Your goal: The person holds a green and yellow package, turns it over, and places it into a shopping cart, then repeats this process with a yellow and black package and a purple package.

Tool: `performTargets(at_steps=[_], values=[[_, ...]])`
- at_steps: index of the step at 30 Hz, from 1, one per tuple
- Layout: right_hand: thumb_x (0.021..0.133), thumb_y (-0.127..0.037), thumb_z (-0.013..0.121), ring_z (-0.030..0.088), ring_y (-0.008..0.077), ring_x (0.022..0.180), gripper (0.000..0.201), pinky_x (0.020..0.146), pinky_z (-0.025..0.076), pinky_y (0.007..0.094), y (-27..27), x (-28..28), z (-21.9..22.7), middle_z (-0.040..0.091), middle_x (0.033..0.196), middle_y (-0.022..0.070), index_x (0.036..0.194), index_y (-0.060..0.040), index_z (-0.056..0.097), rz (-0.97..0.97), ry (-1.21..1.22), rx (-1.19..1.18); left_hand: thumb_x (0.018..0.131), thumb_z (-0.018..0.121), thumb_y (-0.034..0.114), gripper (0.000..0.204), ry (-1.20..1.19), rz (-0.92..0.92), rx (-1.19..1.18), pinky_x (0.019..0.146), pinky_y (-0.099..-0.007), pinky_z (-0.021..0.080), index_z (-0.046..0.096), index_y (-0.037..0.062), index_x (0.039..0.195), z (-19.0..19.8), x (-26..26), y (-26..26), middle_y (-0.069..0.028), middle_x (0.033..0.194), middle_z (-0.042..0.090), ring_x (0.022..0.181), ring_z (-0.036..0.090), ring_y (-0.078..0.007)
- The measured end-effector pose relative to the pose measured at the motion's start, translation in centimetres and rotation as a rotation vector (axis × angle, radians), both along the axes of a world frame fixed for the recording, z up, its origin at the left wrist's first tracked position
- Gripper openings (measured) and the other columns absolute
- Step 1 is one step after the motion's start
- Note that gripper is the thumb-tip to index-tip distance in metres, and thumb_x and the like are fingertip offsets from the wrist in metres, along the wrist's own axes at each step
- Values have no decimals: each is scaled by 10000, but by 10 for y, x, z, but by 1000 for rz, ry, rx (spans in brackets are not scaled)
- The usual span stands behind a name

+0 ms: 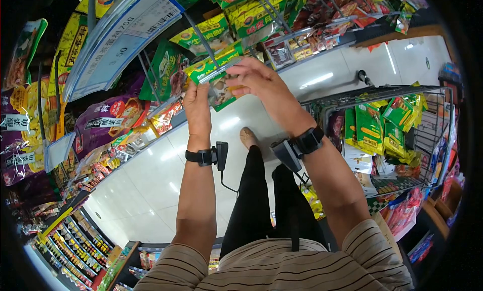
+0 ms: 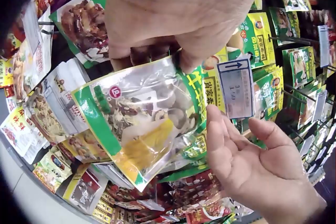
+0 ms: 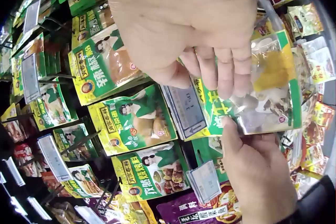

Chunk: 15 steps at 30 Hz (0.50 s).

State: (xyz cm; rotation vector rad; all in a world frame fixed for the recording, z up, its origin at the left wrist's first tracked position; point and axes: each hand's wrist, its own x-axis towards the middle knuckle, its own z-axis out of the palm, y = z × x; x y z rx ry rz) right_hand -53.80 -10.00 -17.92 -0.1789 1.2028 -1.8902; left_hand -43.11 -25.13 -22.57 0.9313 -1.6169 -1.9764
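My left hand (image 1: 197, 110) pinches the edge of a green and yellow seasoning packet (image 1: 221, 92) with a clear window. In the left wrist view the left hand (image 2: 178, 14) grips the packet (image 2: 142, 113) from above, while the right hand (image 2: 257, 166) has its fingers extended at the packet's printed end, thumb apart. Seen from the right wrist, the right hand (image 3: 184, 24) lays its fingers over the packet (image 3: 268, 98), and the left hand (image 3: 257, 176) holds its lower edge. A price tag (image 2: 236, 87) on a rack hook is beside the packet's printed end.
Hanging packets (image 3: 139, 119) fill the rack on several hooks, with a large price tag (image 1: 126, 39) near the head camera. A wire cart (image 1: 443, 135) holding green and yellow packets (image 1: 370, 127) stands at the right. Tiled floor (image 1: 151, 175) lies below, with more shelves (image 1: 75, 245) at lower left.
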Motion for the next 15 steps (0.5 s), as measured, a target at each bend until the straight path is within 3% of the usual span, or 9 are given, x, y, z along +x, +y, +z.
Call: performTargets(at_steps=[9, 12, 15], values=[[939, -176, 566, 610, 232, 1137, 489, 969, 502, 350, -16, -17, -10, 573, 1248, 126, 1397, -42, 457, 4, -45, -79, 993, 588, 199, 314, -42, -21, -50, 859, -230, 415, 621, 18, 1247, -2, -3, -8, 10, 1089, 646, 955, 535, -57], [924, -193, 584, 611, 221, 1133, 499, 969, 499, 345, -17, -18, -15, 586, 1221, 109, 1384, -37, 469, -4, -85, -60, 990, 593, 218, 275, -120, 42, -81, 849, -257, 423, 654, 17, 1168, 4, -14, -9, -6, 1058, 651, 936, 530, -88], [945, -176, 565, 606, 260, 1160, 504, 988, 502, 377, -15, -14, -19, 558, 1297, 155, 1398, -5, 428, 22, -66, -24, 977, 587, 173, 241, -29, 79, -154, 722, -278, 432, 658, 1, 1130, -14, -34, -21, 2, 979, 633, 826, 514, -74]])
